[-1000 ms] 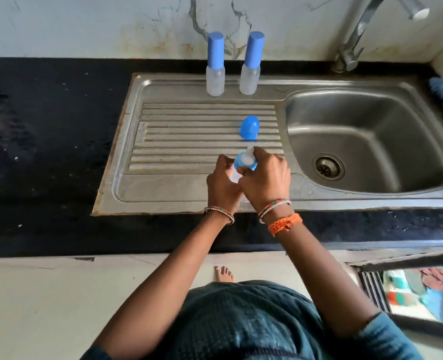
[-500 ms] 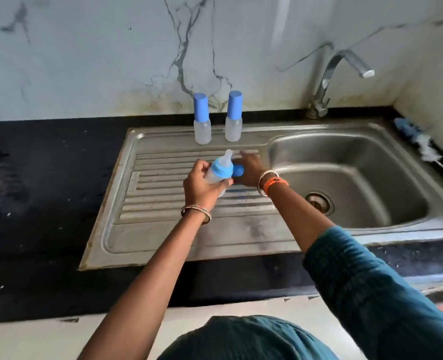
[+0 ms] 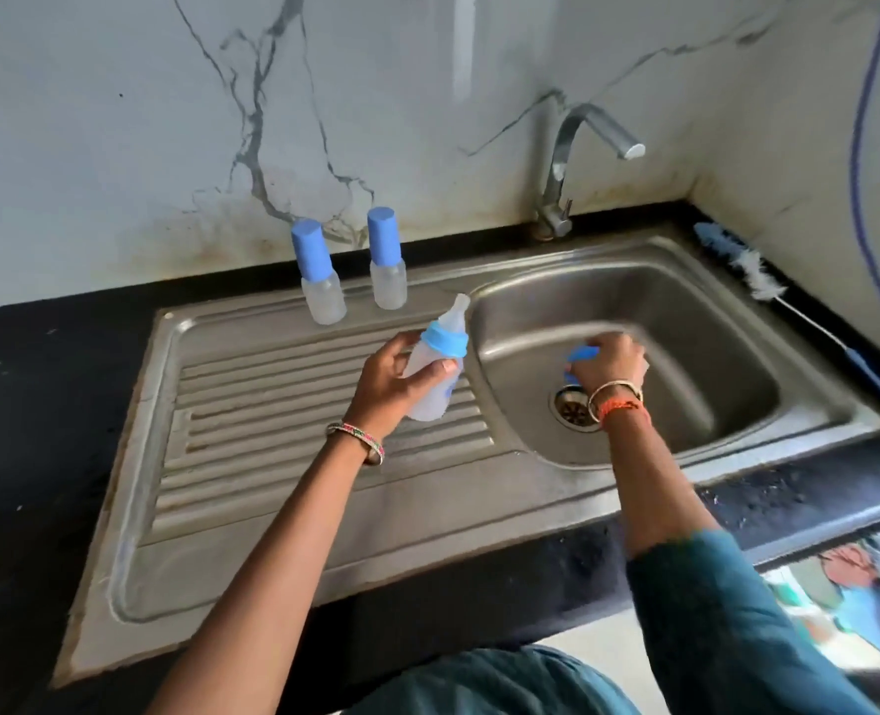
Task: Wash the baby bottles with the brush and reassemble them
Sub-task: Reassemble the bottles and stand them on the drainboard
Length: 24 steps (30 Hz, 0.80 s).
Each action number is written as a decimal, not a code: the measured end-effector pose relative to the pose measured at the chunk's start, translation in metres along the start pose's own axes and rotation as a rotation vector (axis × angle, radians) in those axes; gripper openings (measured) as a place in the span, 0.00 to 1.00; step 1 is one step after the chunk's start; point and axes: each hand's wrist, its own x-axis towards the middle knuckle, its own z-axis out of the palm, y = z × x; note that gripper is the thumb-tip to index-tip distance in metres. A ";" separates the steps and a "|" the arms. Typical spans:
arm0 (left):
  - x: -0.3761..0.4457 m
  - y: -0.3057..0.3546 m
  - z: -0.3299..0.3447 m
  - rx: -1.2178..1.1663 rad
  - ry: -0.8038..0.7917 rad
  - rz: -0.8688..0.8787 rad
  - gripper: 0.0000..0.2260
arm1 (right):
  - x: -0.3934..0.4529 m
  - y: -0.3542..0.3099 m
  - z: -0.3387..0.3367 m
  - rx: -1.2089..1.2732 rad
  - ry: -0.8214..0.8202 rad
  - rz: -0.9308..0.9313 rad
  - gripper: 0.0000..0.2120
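Three bottles [image 3: 435, 369], two capped [image 3: 324, 281], one brush [image 3: 747, 270].

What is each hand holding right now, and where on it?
The left hand grips an uncapped baby bottle around its clear body. The right hand holds a blue cap over the sink basin; the exact hold is blurred.

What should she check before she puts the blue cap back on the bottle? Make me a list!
1. Bottle held firmly by left hand: ok.
2. Teat and blue ring on the bottle: ok.
3. Blue cap gripped by right hand: ok, though blurred.
4. Cap lined up over the teat: not ok, it is over the sink basin.
5. Cap clean inside: cannot tell.
6. Brush out of the way: ok.
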 end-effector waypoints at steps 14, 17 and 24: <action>-0.002 0.022 0.003 0.087 -0.124 0.041 0.14 | -0.052 -0.065 -0.046 0.937 -0.538 -0.630 0.19; -0.007 0.034 0.002 0.049 -0.129 0.057 0.15 | -0.060 -0.081 -0.046 0.693 -0.664 -0.795 0.21; -0.011 0.058 -0.002 -0.042 -0.032 0.016 0.27 | -0.076 -0.103 -0.049 0.513 -0.774 -0.777 0.18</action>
